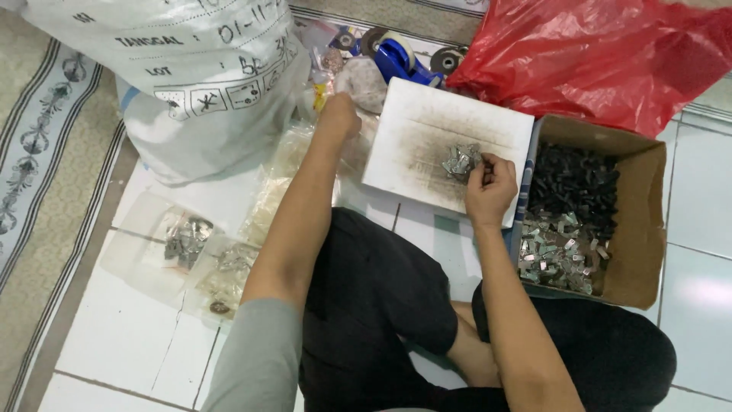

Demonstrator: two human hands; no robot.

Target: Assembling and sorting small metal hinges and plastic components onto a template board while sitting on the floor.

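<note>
Two hands at work: right hand [488, 187] has fingers pinched shut on small metal clips [461, 162], piled on white foam board [427, 130] beside cardboard box [637, 221]. Risk: clips could slide off the board edge onto the floor tiles. Left hand [339, 114] reaches toward clear plastic bags [293, 152]; its fingers face away, grip can't be told.

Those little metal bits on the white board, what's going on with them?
A person sits cross-legged on the tiled floor. Their right hand picks at a small pile of metal clips on a white board. Their left hand reaches toward clear plastic bags. A cardboard box beside the board holds more silver and black pieces.
</note>
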